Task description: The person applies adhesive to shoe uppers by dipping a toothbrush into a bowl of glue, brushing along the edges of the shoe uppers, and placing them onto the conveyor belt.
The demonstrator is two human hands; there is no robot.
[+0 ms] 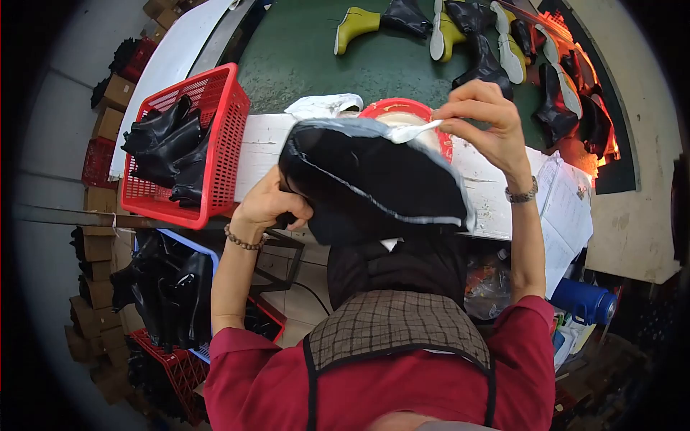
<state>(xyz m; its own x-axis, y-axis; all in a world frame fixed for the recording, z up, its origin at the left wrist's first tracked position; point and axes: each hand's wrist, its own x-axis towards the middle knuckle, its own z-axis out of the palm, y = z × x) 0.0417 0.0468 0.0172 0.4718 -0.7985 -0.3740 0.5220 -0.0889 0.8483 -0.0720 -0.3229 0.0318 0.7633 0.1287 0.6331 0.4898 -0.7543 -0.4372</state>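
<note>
My left hand [269, 205] grips a black rubber boot piece [374, 179] from its left side, holding it up over the edge of the white workbench [259, 140]. A pale grey band runs along the boot piece's upper rim. My right hand [485, 118] pinches a small white brush [413, 131] whose tip rests on that grey rim. Behind the boot piece sits a red bowl [392, 108], mostly hidden. My wrists wear a bead bracelet on the left and a watch on the right.
A red basket [223, 136] of black boot parts stands at the left of the bench. More black parts fill crates [169, 287] below. Yellow and black boots [460, 36] lie on the green surface beyond. Papers [568, 208] and a blue bottle [586, 302] are at right.
</note>
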